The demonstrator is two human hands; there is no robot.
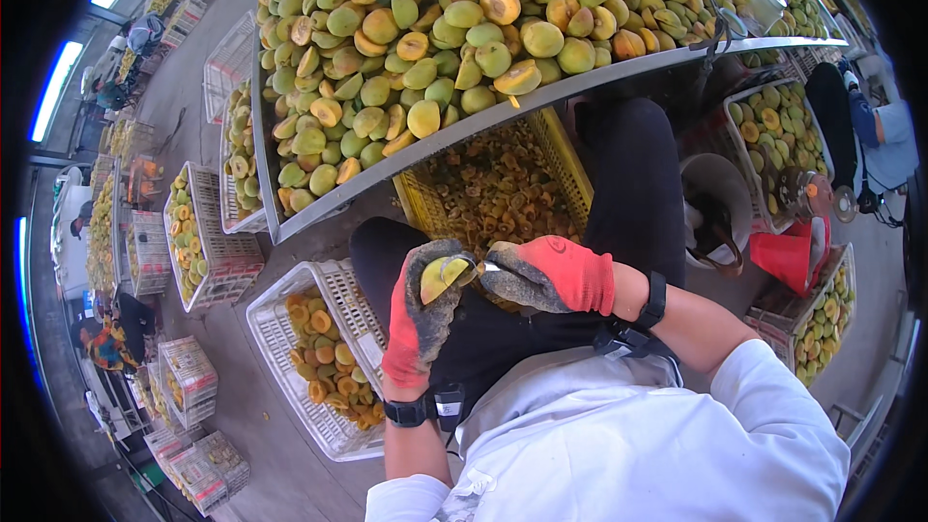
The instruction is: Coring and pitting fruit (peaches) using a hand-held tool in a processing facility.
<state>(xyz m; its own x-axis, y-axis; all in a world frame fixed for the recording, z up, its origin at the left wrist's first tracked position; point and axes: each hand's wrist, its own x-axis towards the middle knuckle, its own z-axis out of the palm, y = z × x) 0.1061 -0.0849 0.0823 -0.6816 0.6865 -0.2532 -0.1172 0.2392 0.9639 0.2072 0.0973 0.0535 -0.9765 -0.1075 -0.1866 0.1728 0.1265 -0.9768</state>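
My left hand (424, 304), in a red and grey work glove, grips a yellow-green fruit piece (437, 280). In the matching glove, my right hand (554, 274) is closed around a small metal tool (490, 267). The tool's rounded metal end meets the cut side of the fruit; its exact shape is partly hidden by the fingers. Both hands are over my lap. Below and beyond them, between my knees, stands a yellow plastic crate (575, 170) holding brown-orange pits and scraps (500, 188).
A metal-edged table (449, 132) heaped with fruit (406, 51) spans the front. At my left stands a white crate (279, 348) of hollowed fruit halves. On my right are a white bucket (718, 181) and red container (786, 257). Other people work at far left and right.
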